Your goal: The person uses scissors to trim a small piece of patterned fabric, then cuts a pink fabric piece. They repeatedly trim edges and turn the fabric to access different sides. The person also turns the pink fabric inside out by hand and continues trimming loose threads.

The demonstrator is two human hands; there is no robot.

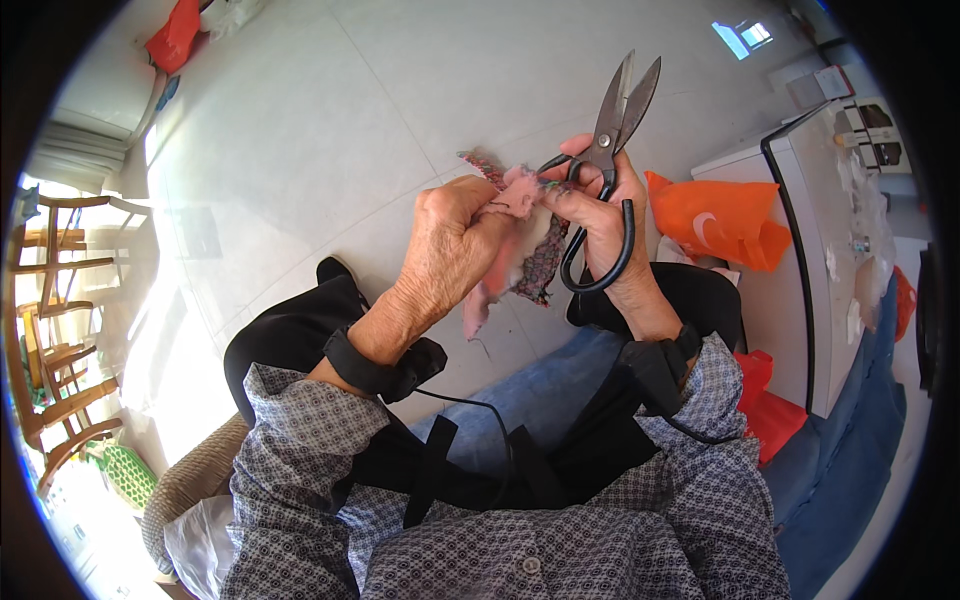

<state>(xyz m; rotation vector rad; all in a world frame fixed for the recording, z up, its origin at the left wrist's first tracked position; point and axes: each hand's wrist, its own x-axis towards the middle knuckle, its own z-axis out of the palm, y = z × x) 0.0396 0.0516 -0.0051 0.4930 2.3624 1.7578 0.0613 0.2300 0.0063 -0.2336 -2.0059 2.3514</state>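
My left hand (457,240) pinches a piece of pink fabric (517,196) between thumb and fingers. Beneath it hang pale wadding and a dark patterned knit-like cloth (541,262), with loose threads at the ragged edges. My right hand (604,206) grips the same fabric at its right side. A pair of scissors (604,141) with black loop handles also rests in my right hand, the handle hooked over the fingers. Its blades point up and away, slightly apart, clear of the cloth. Some right fingertips are hidden behind the fabric and handles.
An orange bag (716,217) leans against a white table or cabinet (795,247) on the right. A red bag (765,405) lies by the blue sofa cover (840,420). At the left stand wooden chairs (67,330). Pale floor tiles (300,150) stretch ahead.
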